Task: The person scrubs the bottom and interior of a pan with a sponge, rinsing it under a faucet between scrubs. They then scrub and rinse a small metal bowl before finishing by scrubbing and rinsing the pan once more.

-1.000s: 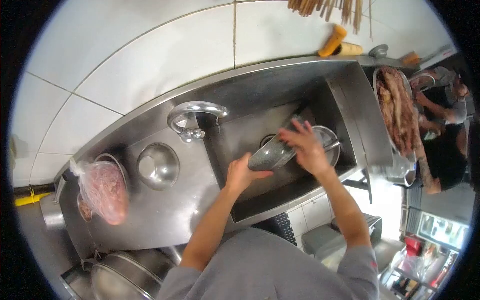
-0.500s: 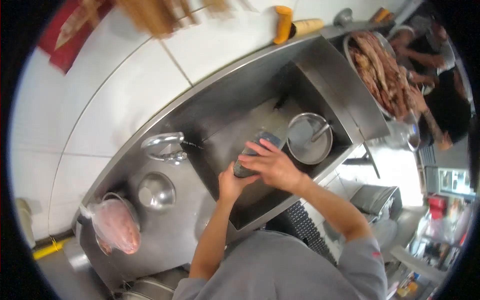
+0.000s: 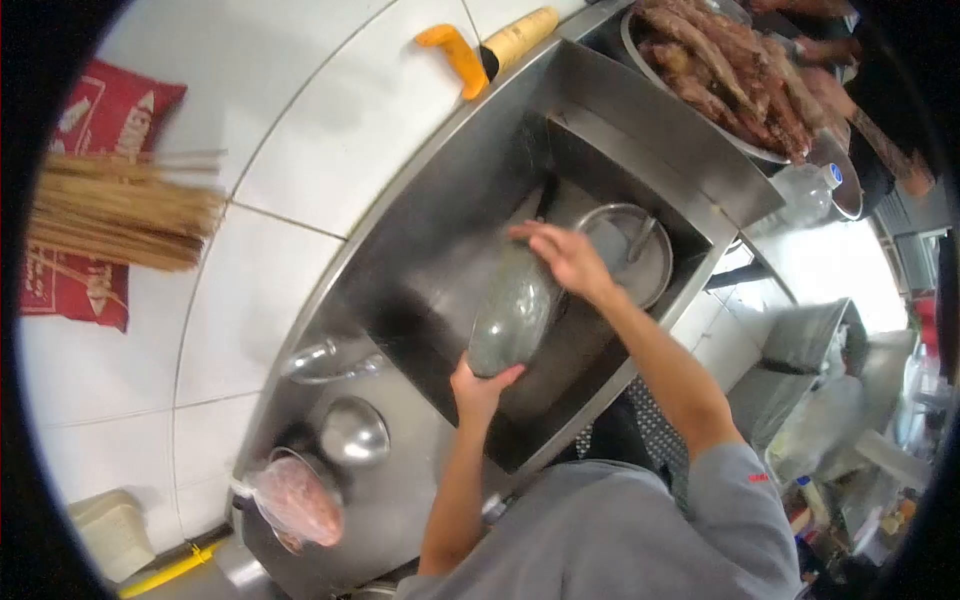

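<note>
Left hand (image 3: pixel 483 390): grasped the lower end of the oblong object, thumb along its edge.
Right hand (image 3: pixel 568 258): open, fingers extended over the upper end; firm contact could not be confirmed.
Oblong object (image 3: pixel 512 312): glossy, grey-green, tilted above the sink basin (image 3: pixel 420 270); exact kind unclear.
Metal pan (image 3: pixel 655 272): in basin, beside the object.
Drainboard (image 3: pixel 400 495): held steel bowl (image 3: pixel 355 432) and bagged meat (image 3: pixel 300 500).

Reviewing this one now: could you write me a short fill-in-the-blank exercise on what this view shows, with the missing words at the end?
The left hand holds the near end of the long green item over the metal ____. The hand closer to the round pan is the ____ one. The bundle of thin sticks lies across packaging coloured ____. The clear plastic bottle has a cap with ____ on it.

Missing words: sink; right; red; blue.
</note>
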A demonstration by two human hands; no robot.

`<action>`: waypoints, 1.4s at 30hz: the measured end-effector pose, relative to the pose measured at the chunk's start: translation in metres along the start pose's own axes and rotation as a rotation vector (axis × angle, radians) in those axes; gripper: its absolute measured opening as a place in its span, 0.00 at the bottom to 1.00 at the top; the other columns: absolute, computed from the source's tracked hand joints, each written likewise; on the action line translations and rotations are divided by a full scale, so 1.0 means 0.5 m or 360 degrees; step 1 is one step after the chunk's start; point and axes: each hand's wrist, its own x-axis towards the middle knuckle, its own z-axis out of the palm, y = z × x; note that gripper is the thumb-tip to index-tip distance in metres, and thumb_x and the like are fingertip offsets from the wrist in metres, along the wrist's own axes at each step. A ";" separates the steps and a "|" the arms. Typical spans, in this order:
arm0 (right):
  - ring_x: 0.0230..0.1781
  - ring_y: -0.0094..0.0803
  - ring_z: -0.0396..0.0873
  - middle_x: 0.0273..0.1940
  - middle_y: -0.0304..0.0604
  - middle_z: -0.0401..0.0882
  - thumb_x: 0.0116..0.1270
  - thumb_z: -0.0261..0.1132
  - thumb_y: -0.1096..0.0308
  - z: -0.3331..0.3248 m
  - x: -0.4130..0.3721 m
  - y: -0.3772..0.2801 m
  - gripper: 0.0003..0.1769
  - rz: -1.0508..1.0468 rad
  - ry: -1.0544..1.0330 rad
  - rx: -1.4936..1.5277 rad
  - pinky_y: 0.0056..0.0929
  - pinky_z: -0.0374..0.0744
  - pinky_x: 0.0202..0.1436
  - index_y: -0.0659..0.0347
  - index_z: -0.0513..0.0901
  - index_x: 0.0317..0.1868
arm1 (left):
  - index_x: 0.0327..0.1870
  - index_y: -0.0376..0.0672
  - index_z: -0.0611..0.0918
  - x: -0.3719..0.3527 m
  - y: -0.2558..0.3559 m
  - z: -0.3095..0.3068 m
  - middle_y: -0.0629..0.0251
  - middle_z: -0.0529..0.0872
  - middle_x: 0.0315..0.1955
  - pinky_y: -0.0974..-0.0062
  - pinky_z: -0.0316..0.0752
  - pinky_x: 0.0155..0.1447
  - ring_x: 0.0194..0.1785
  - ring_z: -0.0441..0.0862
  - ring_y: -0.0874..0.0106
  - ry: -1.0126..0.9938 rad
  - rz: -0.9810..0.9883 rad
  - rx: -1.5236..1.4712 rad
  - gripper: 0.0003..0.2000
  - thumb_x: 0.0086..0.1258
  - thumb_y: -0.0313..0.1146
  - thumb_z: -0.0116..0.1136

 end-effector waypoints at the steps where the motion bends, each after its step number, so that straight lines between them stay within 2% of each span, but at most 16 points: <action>1: 0.68 0.42 0.73 0.62 0.39 0.81 0.75 0.58 0.62 0.027 -0.019 0.009 0.14 -0.0161 0.0158 -0.0154 0.45 0.72 0.71 0.50 0.85 0.56 | 0.47 0.34 0.83 0.005 -0.007 0.001 0.61 0.90 0.39 0.72 0.81 0.49 0.42 0.86 0.74 0.0009 0.0034 0.0002 0.27 0.47 0.34 0.84; 3: 0.71 0.43 0.70 0.62 0.38 0.81 0.73 0.60 0.60 0.072 -0.076 -0.020 0.16 -0.0462 0.0105 -0.0185 0.49 0.67 0.74 0.52 0.85 0.56 | 0.48 0.33 0.82 0.008 -0.010 0.007 0.61 0.90 0.40 0.72 0.81 0.49 0.42 0.86 0.74 0.0018 0.0030 0.0019 0.27 0.47 0.34 0.84; 5: 0.71 0.46 0.69 0.63 0.39 0.80 0.72 0.61 0.59 0.077 -0.124 -0.090 0.17 -0.1126 -0.0548 -0.0747 0.51 0.64 0.75 0.54 0.84 0.56 | 0.48 0.33 0.81 0.008 -0.007 0.000 0.62 0.90 0.41 0.71 0.81 0.48 0.42 0.85 0.74 -0.0032 0.0029 0.0056 0.28 0.48 0.34 0.84; 7: 0.71 0.49 0.68 0.63 0.39 0.80 0.70 0.64 0.59 0.034 -0.071 -0.029 0.18 -0.1159 -0.0598 -0.0626 0.50 0.64 0.76 0.55 0.84 0.57 | 0.49 0.34 0.81 0.008 0.003 -0.002 0.61 0.90 0.40 0.71 0.81 0.47 0.42 0.85 0.74 -0.0073 0.0018 0.0111 0.29 0.48 0.34 0.84; 9: 0.74 0.47 0.64 0.66 0.39 0.77 0.67 0.66 0.59 0.014 -0.016 0.027 0.21 -0.0400 0.0024 -0.0231 0.49 0.61 0.77 0.54 0.83 0.59 | 0.50 0.34 0.81 -0.008 0.022 -0.006 0.61 0.90 0.40 0.71 0.81 0.47 0.42 0.85 0.73 -0.0071 -0.0013 0.0156 0.29 0.48 0.34 0.84; 11: 0.74 0.48 0.63 0.67 0.38 0.75 0.67 0.65 0.61 0.032 -0.027 0.040 0.22 -0.0406 0.0148 -0.0226 0.52 0.60 0.77 0.53 0.81 0.61 | 0.50 0.34 0.80 0.005 0.052 0.002 0.59 0.90 0.39 0.70 0.81 0.44 0.40 0.84 0.74 -0.0055 -0.0076 0.0173 0.30 0.48 0.36 0.84; 13: 0.75 0.45 0.64 0.67 0.38 0.76 0.69 0.65 0.60 0.081 -0.123 -0.063 0.21 -0.0713 -0.0168 -0.0697 0.52 0.59 0.77 0.53 0.82 0.61 | 0.49 0.34 0.80 0.032 0.009 -0.010 0.57 0.89 0.39 0.70 0.80 0.45 0.41 0.85 0.71 -0.0051 -0.0012 0.0110 0.30 0.48 0.37 0.83; 15: 0.74 0.45 0.64 0.66 0.37 0.77 0.68 0.65 0.61 0.091 -0.134 -0.080 0.19 -0.0890 -0.0354 -0.0632 0.54 0.59 0.77 0.53 0.84 0.58 | 0.49 0.33 0.79 0.031 0.012 -0.047 0.54 0.89 0.40 0.69 0.80 0.46 0.42 0.86 0.69 -0.0051 0.0034 0.0091 0.30 0.49 0.39 0.83; 18: 0.71 0.46 0.68 0.66 0.36 0.77 0.75 0.58 0.56 0.067 -0.023 -0.046 0.19 -0.0619 -0.0124 -0.0648 0.55 0.63 0.72 0.50 0.83 0.60 | 0.50 0.34 0.79 0.040 0.064 -0.095 0.52 0.84 0.46 0.64 0.76 0.57 0.52 0.82 0.53 -0.0075 0.0116 0.0723 0.31 0.50 0.44 0.81; 22: 0.69 0.42 0.69 0.63 0.38 0.79 0.77 0.54 0.54 0.066 0.069 -0.004 0.19 -0.0359 -0.0234 -0.0530 0.50 0.61 0.73 0.49 0.84 0.59 | 0.53 0.36 0.80 0.031 0.085 -0.124 0.54 0.82 0.50 0.61 0.74 0.60 0.56 0.79 0.54 -0.0109 0.0105 0.0917 0.31 0.52 0.43 0.80; 25: 0.69 0.40 0.69 0.63 0.38 0.79 0.77 0.54 0.53 0.078 0.076 0.011 0.19 -0.0398 -0.0286 -0.0531 0.48 0.59 0.74 0.49 0.84 0.59 | 0.55 0.37 0.80 0.020 0.117 -0.140 0.54 0.80 0.54 0.58 0.73 0.62 0.61 0.76 0.54 0.0141 0.0516 0.1045 0.28 0.56 0.41 0.77; 27: 0.69 0.40 0.69 0.63 0.39 0.79 0.78 0.54 0.54 0.088 0.063 0.020 0.19 -0.0442 -0.0103 -0.0526 0.49 0.59 0.74 0.49 0.85 0.58 | 0.56 0.36 0.80 0.017 0.134 -0.169 0.54 0.80 0.56 0.54 0.72 0.64 0.63 0.75 0.52 0.0707 0.0849 0.1271 0.24 0.62 0.37 0.73; 30: 0.69 0.41 0.69 0.62 0.39 0.79 0.78 0.54 0.54 0.092 0.060 0.014 0.19 -0.0444 -0.0046 -0.0494 0.49 0.59 0.75 0.49 0.85 0.58 | 0.57 0.34 0.80 0.034 0.124 -0.208 0.52 0.81 0.58 0.53 0.71 0.66 0.65 0.74 0.50 0.0609 0.0850 0.1763 0.21 0.66 0.35 0.68; 36: 0.69 0.41 0.69 0.62 0.38 0.80 0.78 0.54 0.54 0.095 0.059 0.016 0.18 -0.0418 -0.0018 -0.0509 0.49 0.60 0.75 0.48 0.85 0.58 | 0.58 0.34 0.80 -0.030 0.116 -0.207 0.49 0.85 0.52 0.54 0.72 0.65 0.56 0.80 0.47 0.0597 0.0377 0.1468 0.22 0.69 0.39 0.65; 40: 0.69 0.41 0.70 0.62 0.37 0.80 0.77 0.55 0.54 0.099 0.060 0.013 0.18 -0.0396 -0.0027 -0.0500 0.49 0.60 0.74 0.48 0.85 0.57 | 0.56 0.34 0.82 -0.060 0.194 -0.149 0.48 0.85 0.51 0.57 0.75 0.63 0.53 0.84 0.51 0.0389 0.0356 0.1402 0.18 0.71 0.36 0.63; 42: 0.68 0.40 0.71 0.61 0.37 0.81 0.77 0.55 0.54 0.105 0.066 0.015 0.18 -0.0483 0.0034 -0.0532 0.49 0.61 0.73 0.48 0.86 0.56 | 0.54 0.36 0.83 0.001 0.216 -0.130 0.52 0.86 0.52 0.64 0.78 0.60 0.53 0.86 0.58 0.0358 0.0113 0.0476 0.13 0.73 0.32 0.60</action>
